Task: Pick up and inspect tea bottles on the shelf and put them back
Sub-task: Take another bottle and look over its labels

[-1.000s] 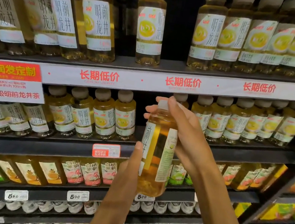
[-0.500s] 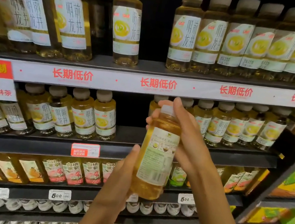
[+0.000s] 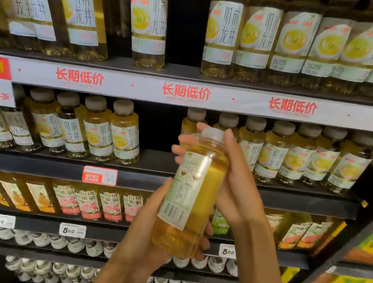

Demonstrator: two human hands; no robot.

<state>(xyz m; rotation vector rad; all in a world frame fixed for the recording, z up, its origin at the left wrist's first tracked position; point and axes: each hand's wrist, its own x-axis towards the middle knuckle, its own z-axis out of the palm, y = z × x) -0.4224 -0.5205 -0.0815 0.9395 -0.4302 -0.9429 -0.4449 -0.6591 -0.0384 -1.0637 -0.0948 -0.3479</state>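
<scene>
Both hands grasp the tea bottle before the shelf: left hand low at 7 o'clock, right hand at 2 o'clock. Tilted, it could slip if either grip loosens.

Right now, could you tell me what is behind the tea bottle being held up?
Behind the held tea bottle is the gap in the second shelf, with row bottles to its right. The right hand and bottle cover whatever stands directly behind.
</scene>
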